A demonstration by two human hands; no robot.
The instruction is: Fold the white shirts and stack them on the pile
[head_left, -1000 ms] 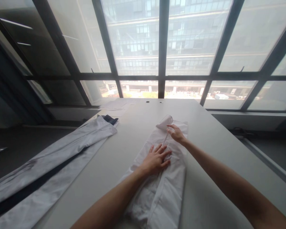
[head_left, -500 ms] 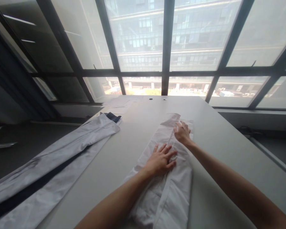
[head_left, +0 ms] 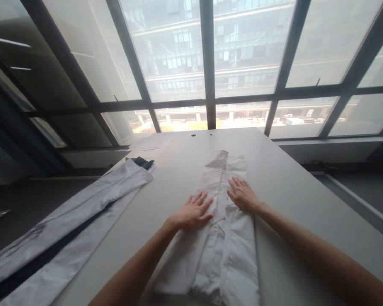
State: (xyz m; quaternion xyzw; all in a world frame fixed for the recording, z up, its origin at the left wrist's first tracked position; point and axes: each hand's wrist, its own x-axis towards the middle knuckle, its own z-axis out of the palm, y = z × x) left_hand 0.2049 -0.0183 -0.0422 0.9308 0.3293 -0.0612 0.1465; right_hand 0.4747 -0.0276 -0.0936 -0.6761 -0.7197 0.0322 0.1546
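A white garment [head_left: 220, 242], folded into a long narrow strip, lies lengthwise on the pale table [head_left: 284, 178] in front of me. My left hand [head_left: 193, 210] rests flat on its left half with the fingers spread. On the right half my right hand [head_left: 242, 195] lies flat too, fingers stretched toward the window. Both palms press on the cloth about midway along it. Neither hand holds anything.
A second long white cloth [head_left: 83, 212] with a dark strip along it lies across the table's left side and hangs past the edge. Sheets of paper [head_left: 153, 142] sit at the far left corner. Large windows [head_left: 207, 63] stand behind the table.
My right hand has drawn back from the garment's far end to its middle and flattened. The far end now lies flat. My left hand shifted slightly left.
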